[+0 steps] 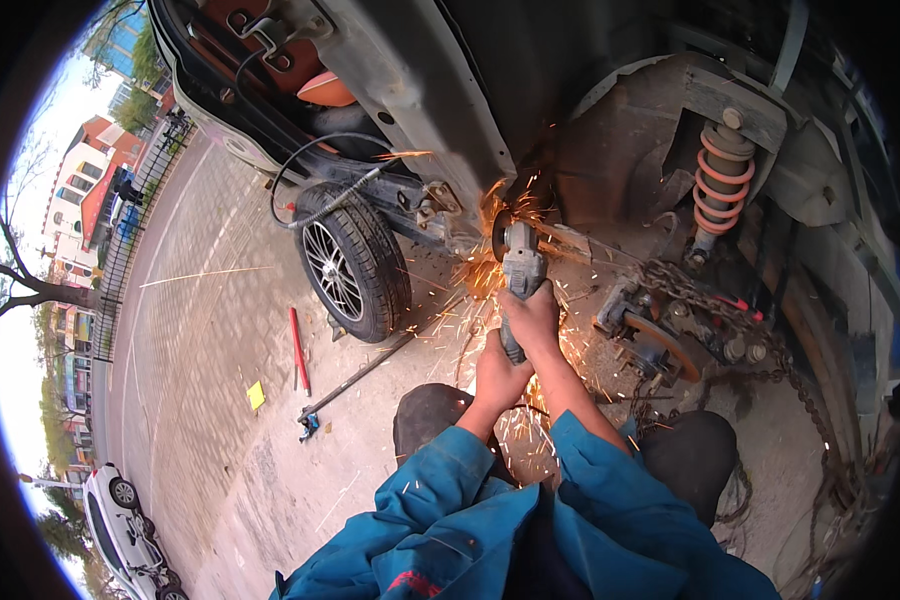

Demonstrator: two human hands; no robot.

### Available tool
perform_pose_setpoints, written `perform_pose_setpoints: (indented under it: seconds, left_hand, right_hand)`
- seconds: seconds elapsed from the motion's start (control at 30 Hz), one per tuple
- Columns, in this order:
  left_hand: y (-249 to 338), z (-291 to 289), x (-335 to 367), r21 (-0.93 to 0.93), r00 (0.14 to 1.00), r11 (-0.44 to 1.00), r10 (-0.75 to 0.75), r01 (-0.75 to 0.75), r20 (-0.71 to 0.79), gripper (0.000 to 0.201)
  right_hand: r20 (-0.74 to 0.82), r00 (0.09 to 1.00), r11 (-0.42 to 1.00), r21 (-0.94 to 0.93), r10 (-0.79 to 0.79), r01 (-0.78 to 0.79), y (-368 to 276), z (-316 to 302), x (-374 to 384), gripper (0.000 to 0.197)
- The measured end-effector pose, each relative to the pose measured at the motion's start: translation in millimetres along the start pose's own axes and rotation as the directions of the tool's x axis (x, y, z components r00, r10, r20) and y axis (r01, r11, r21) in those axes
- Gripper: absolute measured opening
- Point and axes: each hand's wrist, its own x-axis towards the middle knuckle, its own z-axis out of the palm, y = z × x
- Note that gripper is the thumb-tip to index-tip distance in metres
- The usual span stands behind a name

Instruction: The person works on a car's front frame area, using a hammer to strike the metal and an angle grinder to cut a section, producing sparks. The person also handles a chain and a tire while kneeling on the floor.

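Note:
Both my hands grip a grey angle grinder [523,268]. My right hand [533,318] is wrapped round its body close to the head, and my left hand [498,375] closes on the rear end of its handle. The grinder's disc [501,232] meets the lower edge of the car body [450,110] beside the wheel arch. Orange sparks [482,275] spray out from there, down past my arms and knees. Glare and sparks hide the exact spot of contact.
A wheel [345,262] stands left of the grinder, a hose lying over its top. To the right are a coil spring [725,180], a rusty brake disc [662,347] and a chain [695,290]. A red bar [299,350], a long metal rod [358,374] and a yellow piece [256,396] lie on the ground.

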Motion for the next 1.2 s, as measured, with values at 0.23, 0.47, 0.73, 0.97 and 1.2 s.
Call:
perform_pose_setpoints:
  seconds: [0.23, 0.47, 0.73, 0.97, 1.2]
  left_hand:
    - [-5.9, 1.1, 4.8, -0.026, 0.999, 0.998, 0.049, -0.049, -0.006, 0.072]
    - [-5.4, 0.2, 6.5, -0.004, 0.999, 0.999, 0.032, -0.032, 0.02, 0.07]
    - [-11.1, 2.6, 11.0, -0.005, 0.999, 0.999, 0.037, -0.037, 0.031, 0.069]
    - [-13.4, 3.8, 11.7, -0.01, 0.999, 0.999, 0.036, -0.036, 0.025, 0.069]
    - [-15.7, 5.8, 13.3, 0.006, 0.999, 0.999, 0.036, -0.037, 0.037, 0.071]
  right_hand:
    - [0.008, 1.0, 1.0, 0.025, -0.006, 0.006, 0.0, 1.4, -1.0, 0.068]
    - [0.006, 1.0, 1.0, 0.015, 0.015, -0.016, 2.0, 2.9, 1.5, 0.069]
    - [0.013, 1.0, 1.0, 0.006, 0.021, -0.021, 0.9, 2.1, 1.9, 0.07]
    - [0.011, 1.0, 1.0, 0.002, -0.011, 0.011, 3.2, 2.3, 2.9, 0.07]
    - [0.0, 1.0, 1.0, 0.002, -0.014, 0.014, 7.3, 3.0, 4.4, 0.069]
